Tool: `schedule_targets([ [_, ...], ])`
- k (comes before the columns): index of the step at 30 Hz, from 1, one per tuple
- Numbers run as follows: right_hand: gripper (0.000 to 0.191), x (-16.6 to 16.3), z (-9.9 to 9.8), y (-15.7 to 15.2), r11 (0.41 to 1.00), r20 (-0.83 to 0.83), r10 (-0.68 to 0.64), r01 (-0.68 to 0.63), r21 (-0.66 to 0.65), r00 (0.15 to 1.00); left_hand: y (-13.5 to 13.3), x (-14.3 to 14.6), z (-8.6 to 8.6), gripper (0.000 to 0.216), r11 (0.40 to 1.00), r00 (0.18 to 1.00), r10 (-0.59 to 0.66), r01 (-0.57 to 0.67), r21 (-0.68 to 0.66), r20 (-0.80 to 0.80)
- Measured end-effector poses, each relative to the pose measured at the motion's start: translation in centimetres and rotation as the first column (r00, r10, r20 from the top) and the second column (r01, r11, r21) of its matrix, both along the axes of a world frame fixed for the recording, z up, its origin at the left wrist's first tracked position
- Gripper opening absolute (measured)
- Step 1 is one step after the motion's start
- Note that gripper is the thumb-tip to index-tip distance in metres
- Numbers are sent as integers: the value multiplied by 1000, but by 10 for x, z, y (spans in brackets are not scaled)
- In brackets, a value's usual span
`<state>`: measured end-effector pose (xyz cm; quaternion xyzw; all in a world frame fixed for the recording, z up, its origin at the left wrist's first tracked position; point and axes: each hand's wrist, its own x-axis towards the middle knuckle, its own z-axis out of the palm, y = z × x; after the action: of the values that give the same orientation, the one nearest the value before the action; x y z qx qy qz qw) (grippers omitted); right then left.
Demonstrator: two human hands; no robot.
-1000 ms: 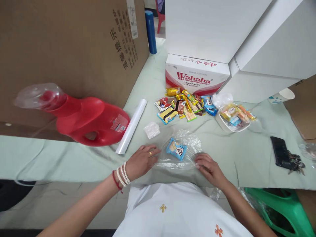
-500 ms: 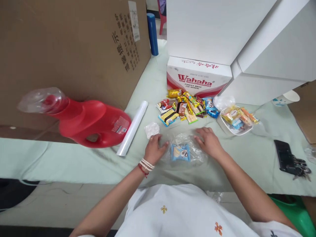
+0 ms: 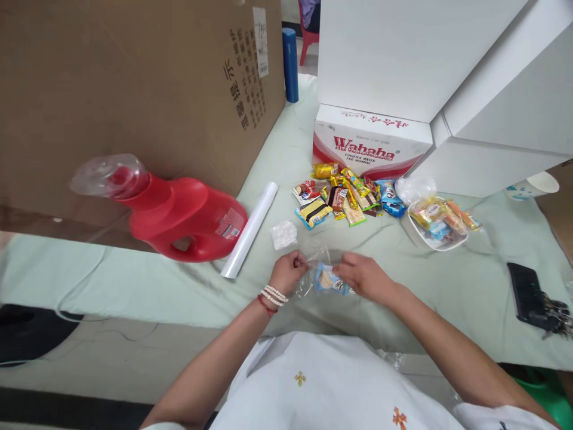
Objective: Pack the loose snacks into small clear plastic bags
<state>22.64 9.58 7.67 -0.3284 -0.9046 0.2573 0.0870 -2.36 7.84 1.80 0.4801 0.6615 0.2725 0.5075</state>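
A small blue snack packet (image 3: 325,278) lies on the cloth in front of me, on or inside a clear plastic bag (image 3: 305,288). My left hand (image 3: 289,273) pinches the left edge of the bag between thumb and fingers. Over the right end of the packet, my right hand (image 3: 363,276) has its fingers bent together on the plastic; they are slightly blurred and partly cover the packet. A folded piece of clear plastic (image 3: 283,235) rests just beyond my left hand. Past both hands sits a pile of wrapped snacks (image 3: 336,197).
A white bowl (image 3: 414,234) of wrapped snacks stands right of the pile, with a phone (image 3: 528,292) and keys (image 3: 556,316) farther right. On the left are a white roll (image 3: 249,230), a red jug (image 3: 192,218) and a large cardboard box (image 3: 134,77). A Wahaha carton (image 3: 371,140) stands behind.
Both hands have closed from spread fingers onto the plastic and drawn nearer each other. The bag has gathered around the blue packet. The view has shifted slightly left.
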Motion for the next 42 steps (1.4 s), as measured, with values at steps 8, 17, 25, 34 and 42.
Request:
schedule_targets([
  [8,29,-2,-27,-30,986,169,10,-38,162,986,-9,-23,28,24,991,970,110,-122,46,217],
  [17,51,-1,-55,-31,988,-42,24,-18,151,999,-25,-45,37,12,987,938,54,-103,126,343],
  [25,51,2,-55,-38,986,-61,40,-30,163,997,-48,-36,33,35,993,994,42,-30,114,-99],
  [34,54,-7,-54,-45,978,-37,35,-26,209,999,-46,-7,69,36,976,949,40,31,-217,314],
  [42,53,22,-54,-49,989,-329,-125,143,31,936,-32,59,35,31,992,969,-120,124,-6,215],
])
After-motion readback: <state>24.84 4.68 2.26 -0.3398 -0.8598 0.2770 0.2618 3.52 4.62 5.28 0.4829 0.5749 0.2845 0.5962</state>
